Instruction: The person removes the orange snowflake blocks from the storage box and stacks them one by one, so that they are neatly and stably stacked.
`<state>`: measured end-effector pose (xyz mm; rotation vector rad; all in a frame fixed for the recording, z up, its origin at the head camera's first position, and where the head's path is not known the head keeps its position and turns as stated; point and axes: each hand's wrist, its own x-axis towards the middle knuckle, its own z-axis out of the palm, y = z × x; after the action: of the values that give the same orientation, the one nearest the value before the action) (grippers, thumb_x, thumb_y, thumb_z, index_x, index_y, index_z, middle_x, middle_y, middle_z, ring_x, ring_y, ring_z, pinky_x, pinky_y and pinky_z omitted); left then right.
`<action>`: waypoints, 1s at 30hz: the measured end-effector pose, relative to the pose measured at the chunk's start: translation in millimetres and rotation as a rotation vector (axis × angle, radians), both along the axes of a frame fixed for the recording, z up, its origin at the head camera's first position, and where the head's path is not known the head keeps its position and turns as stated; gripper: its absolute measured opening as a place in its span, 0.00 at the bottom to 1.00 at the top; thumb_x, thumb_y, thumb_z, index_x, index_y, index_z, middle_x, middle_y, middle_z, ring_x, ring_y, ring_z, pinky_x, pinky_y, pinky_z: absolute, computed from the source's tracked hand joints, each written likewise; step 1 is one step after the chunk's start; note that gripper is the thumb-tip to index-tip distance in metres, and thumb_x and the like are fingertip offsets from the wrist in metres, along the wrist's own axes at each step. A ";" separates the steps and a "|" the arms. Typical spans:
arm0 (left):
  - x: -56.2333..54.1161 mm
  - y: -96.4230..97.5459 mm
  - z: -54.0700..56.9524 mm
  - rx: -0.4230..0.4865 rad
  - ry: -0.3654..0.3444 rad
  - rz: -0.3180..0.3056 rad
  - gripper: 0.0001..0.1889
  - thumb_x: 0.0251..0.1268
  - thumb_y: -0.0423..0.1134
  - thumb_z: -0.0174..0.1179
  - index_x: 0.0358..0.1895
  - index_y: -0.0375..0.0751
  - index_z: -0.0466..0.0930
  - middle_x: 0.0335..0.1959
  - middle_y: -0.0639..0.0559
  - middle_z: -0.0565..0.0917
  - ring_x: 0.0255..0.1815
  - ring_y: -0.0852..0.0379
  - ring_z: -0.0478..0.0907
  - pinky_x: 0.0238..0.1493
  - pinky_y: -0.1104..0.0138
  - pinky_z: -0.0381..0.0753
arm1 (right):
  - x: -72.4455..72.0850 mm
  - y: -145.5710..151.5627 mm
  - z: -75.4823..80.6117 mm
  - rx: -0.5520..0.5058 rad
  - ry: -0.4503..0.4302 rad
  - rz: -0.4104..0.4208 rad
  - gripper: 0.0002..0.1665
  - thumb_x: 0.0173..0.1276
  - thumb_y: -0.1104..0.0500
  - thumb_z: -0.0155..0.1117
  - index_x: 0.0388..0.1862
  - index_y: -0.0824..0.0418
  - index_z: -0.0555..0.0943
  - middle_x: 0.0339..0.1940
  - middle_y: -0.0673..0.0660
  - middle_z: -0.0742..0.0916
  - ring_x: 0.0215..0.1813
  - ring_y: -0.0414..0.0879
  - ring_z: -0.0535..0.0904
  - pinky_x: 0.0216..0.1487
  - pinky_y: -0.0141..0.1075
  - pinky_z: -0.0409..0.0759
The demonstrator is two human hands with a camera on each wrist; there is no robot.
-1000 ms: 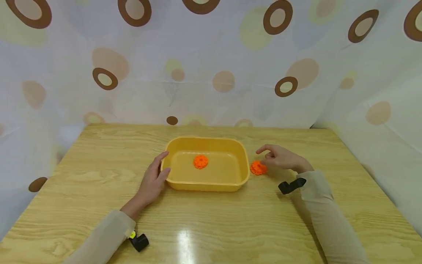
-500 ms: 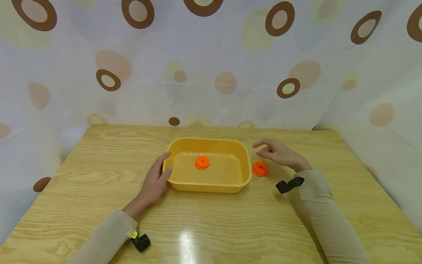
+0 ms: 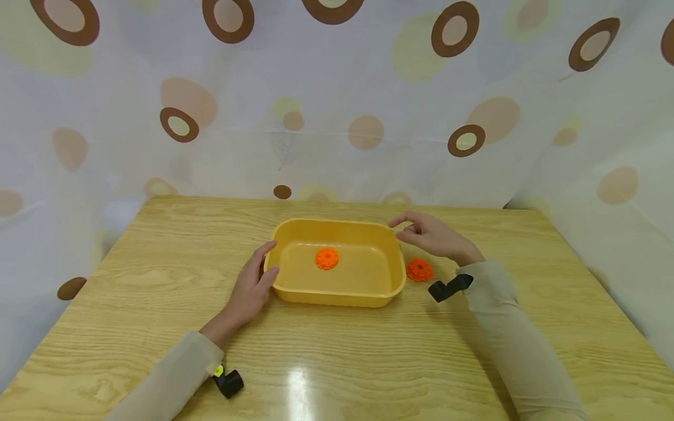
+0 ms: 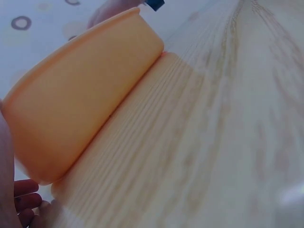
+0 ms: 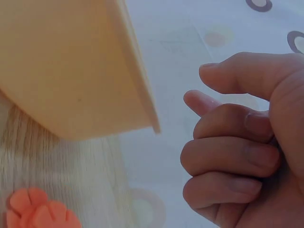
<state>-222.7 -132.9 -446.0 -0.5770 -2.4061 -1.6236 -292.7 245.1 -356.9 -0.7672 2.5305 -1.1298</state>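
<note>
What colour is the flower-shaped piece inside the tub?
The flower-shaped piece is bright orange, clearest in the head view.

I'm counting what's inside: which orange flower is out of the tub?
The orange flower on the table, right of the yellow tub; the other flower lies inside the tub.

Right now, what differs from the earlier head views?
The right hand moved left and farther off, from above the orange outer flower to near the far right corner of the yellow basin. No visible grasp or release. The left hand stays at the left rim; basin, outer flower and inner flower haven't moved.
</note>
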 end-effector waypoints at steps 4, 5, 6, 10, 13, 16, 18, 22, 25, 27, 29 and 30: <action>-0.1 0.0 -0.2 -0.014 0.001 0.001 0.25 0.73 0.31 0.47 0.71 0.35 0.59 0.72 0.35 0.61 0.73 0.40 0.57 0.71 0.45 0.56 | -2.1 -9.6 1.9 0.008 0.011 0.008 0.19 0.75 0.60 0.52 0.60 0.69 0.72 0.15 0.49 0.70 0.18 0.39 0.59 0.42 0.36 0.70; -0.1 0.0 -0.5 -0.015 0.005 0.000 0.25 0.73 0.31 0.47 0.71 0.35 0.59 0.72 0.35 0.61 0.73 0.40 0.57 0.71 0.45 0.56 | -2.7 -12.0 2.4 0.010 0.012 0.010 0.19 0.75 0.60 0.52 0.60 0.69 0.72 0.14 0.49 0.69 0.18 0.39 0.59 0.42 0.36 0.70; -0.1 0.0 -0.6 -0.015 0.007 0.001 0.25 0.73 0.31 0.48 0.71 0.35 0.59 0.72 0.35 0.61 0.73 0.40 0.57 0.71 0.45 0.56 | -3.3 -14.8 3.1 0.013 0.011 0.013 0.19 0.75 0.60 0.52 0.60 0.69 0.72 0.15 0.50 0.70 0.19 0.39 0.60 0.41 0.36 0.71; 1.0 -0.3 -1.1 -0.006 0.016 0.012 0.25 0.73 0.30 0.48 0.71 0.34 0.59 0.72 0.35 0.62 0.73 0.41 0.58 0.71 0.46 0.56 | -6.5 -26.0 5.7 0.022 0.023 0.027 0.20 0.75 0.59 0.52 0.60 0.69 0.73 0.20 0.61 0.78 0.22 0.43 0.66 0.40 0.36 0.71; 1.9 -0.8 -2.0 -0.010 0.015 0.019 0.25 0.73 0.30 0.48 0.71 0.35 0.59 0.72 0.35 0.62 0.73 0.40 0.57 0.71 0.45 0.56 | -7.4 -34.4 8.4 0.037 0.029 0.044 0.20 0.75 0.60 0.53 0.60 0.68 0.73 0.32 0.68 0.83 0.29 0.46 0.74 0.42 0.35 0.73; 1.6 -1.0 -3.2 -0.023 0.018 0.022 0.25 0.73 0.31 0.48 0.72 0.35 0.59 0.72 0.35 0.62 0.74 0.40 0.57 0.71 0.45 0.56 | -6.7 -42.9 12.1 0.073 0.013 0.077 0.21 0.75 0.59 0.53 0.62 0.67 0.73 0.34 0.71 0.82 0.30 0.49 0.73 0.40 0.35 0.72; 0.8 -1.1 -3.5 -0.026 0.024 0.019 0.25 0.73 0.31 0.48 0.72 0.35 0.59 0.72 0.35 0.62 0.73 0.40 0.57 0.71 0.45 0.56 | -7.0 -48.4 14.2 0.090 0.003 0.101 0.21 0.75 0.59 0.53 0.62 0.67 0.72 0.36 0.68 0.83 0.33 0.49 0.73 0.39 0.36 0.71; -0.9 -1.3 -2.3 -0.029 0.030 0.013 0.25 0.73 0.32 0.48 0.72 0.35 0.59 0.72 0.35 0.62 0.73 0.39 0.57 0.71 0.44 0.56 | -7.4 -59.2 19.4 0.101 -0.025 0.131 0.22 0.75 0.59 0.52 0.63 0.67 0.71 0.27 0.60 0.81 0.29 0.48 0.67 0.36 0.37 0.67; -0.8 -1.6 -1.4 -0.027 0.021 0.008 0.25 0.73 0.32 0.48 0.72 0.35 0.58 0.72 0.35 0.61 0.74 0.39 0.56 0.71 0.45 0.56 | -7.6 -65.9 22.7 0.117 -0.049 0.144 0.22 0.75 0.59 0.52 0.64 0.67 0.70 0.18 0.52 0.74 0.25 0.44 0.63 0.35 0.36 0.65; -0.6 -1.7 -1.0 -0.027 0.018 0.007 0.25 0.73 0.32 0.48 0.72 0.35 0.59 0.72 0.35 0.61 0.74 0.39 0.56 0.71 0.45 0.56 | -8.3 -69.7 23.7 0.125 -0.058 0.154 0.22 0.75 0.59 0.52 0.64 0.67 0.70 0.15 0.49 0.68 0.22 0.42 0.59 0.33 0.36 0.64; -0.6 -1.9 -1.2 -0.026 0.019 0.007 0.25 0.74 0.32 0.48 0.72 0.35 0.59 0.72 0.35 0.61 0.74 0.39 0.57 0.71 0.45 0.56 | -9.8 -73.1 23.4 0.127 -0.059 0.163 0.22 0.75 0.59 0.52 0.64 0.68 0.70 0.14 0.48 0.66 0.20 0.41 0.58 0.32 0.36 0.64; -0.6 -1.8 -1.3 -0.025 0.022 0.007 0.25 0.73 0.32 0.48 0.71 0.35 0.59 0.72 0.35 0.61 0.73 0.39 0.57 0.71 0.45 0.56 | -10.8 -74.7 22.5 0.129 -0.056 0.168 0.22 0.75 0.59 0.51 0.64 0.68 0.70 0.13 0.47 0.66 0.19 0.41 0.57 0.31 0.35 0.64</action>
<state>-223.3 -134.7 -447.3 -0.5861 -2.4132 -1.5789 -303.5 170.4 -334.4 -0.8822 2.4137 -0.9112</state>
